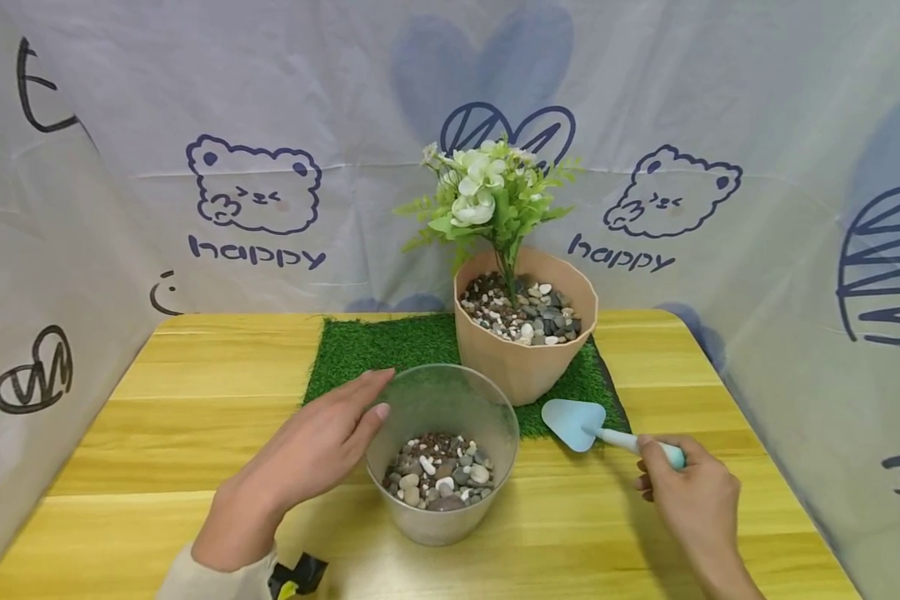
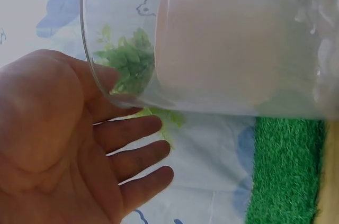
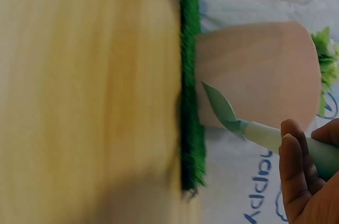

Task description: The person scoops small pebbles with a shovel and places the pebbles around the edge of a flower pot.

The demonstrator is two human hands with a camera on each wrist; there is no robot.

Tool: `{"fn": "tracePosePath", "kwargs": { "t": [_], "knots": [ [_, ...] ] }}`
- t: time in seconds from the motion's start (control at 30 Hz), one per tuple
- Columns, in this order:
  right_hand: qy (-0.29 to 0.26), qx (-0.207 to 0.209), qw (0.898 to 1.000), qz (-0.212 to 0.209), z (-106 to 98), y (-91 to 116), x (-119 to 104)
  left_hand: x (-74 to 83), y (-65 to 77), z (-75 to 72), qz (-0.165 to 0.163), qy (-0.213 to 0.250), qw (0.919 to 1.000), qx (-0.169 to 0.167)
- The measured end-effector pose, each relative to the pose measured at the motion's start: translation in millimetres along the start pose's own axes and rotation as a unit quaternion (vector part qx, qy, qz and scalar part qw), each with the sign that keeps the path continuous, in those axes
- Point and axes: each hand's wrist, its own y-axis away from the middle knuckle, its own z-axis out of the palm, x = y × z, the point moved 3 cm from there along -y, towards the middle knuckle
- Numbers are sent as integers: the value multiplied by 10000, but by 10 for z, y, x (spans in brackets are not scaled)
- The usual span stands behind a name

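A clear plastic bucket [image 1: 444,500] stands on the table, with mixed pebbles [image 1: 446,479] and brown grit in its bottom. My left hand [image 1: 330,442] is at its left side, fingertips right at the rim. In the left wrist view, the left hand's fingers [image 2: 140,158] reach out straight beside the bucket wall [image 2: 212,44]. My right hand [image 1: 693,492] grips the handle of a small light-blue trowel [image 1: 574,423], its blade pointing left in front of the flowerpot [image 1: 525,367]. Seen from the right wrist, the right hand [image 3: 312,181] has its fingers curled round the handle.
The peach flowerpot holds pebbles, dark grit and white artificial flowers [image 1: 483,187]. It stands on a green turf mat [image 1: 382,346] at the back of the wooden table [image 1: 157,442]. Printed white cloth [image 1: 367,192] hangs behind the table and at both sides.
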Motion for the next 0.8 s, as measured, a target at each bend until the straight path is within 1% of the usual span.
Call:
{"fn": "tracePosePath", "kwargs": {
  "t": [0.07, 0.13, 0.2, 0.27, 0.33, 0.4, 0.47, 0.53, 0.63, 0.8],
  "knots": [
    [-60, -53, 10000, 13, 52, 25, 22, -28, 25, -3, -36, 86, 9998, 150],
    [-70, -219, 9997, 62, 96, 48, 47, -66, 56, -2, -112, 187, 9993, 299],
    [-19, -542, 9984, 162, 137, 65, 76, -108, 95, 5, -212, 264, 9985, 430],
    [221, -906, 9953, 267, 165, 79, 109, -153, 141, 19, -353, 308, 9975, 527],
    [553, -1348, 9887, 357, 189, 95, 139, -202, 188, 36, -517, 311, 9963, 607],
    [901, -1770, 9794, 376, 220, 110, 160, -246, 242, 56, -671, 302, 9951, 654],
    [1232, -2131, 9687, 324, 261, 128, 166, -290, 299, 77, -825, 270, 9940, 671],
    [1462, -2406, 9593, 236, 316, 149, 162, -325, 352, 104, -938, 210, 9931, 664],
    [1686, -2600, 9506, 164, 392, 173, 157, -366, 420, 156, -1031, 133, 9925, 637],
    [1789, -2761, 9441, 202, 488, 207, 162, -418, 507, 216, -1077, 100, 9920, 645]
  ]
}}
